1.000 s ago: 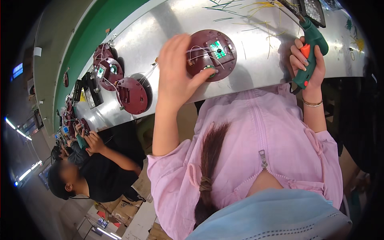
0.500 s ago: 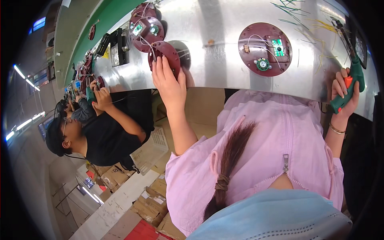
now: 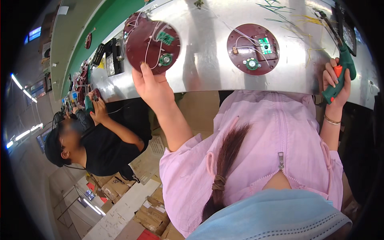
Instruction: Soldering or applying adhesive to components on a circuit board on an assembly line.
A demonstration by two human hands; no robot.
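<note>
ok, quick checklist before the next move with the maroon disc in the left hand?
1. Left hand has the maroon disc: ok, gripped at its near edge.
2. Green board on that disc in view: ok, facing the camera, white wires running beside it.
3. Second maroon disc flat on the metal table: ok.
4. Right hand on the green tool: ok, held by the handle; trigger pressed or not, cannot tell.
5. Tool tip away from both discs: ok.
6. Table free of loose strands near the tip: not ok, yellow strands lie there; contact, cannot tell.
</note>
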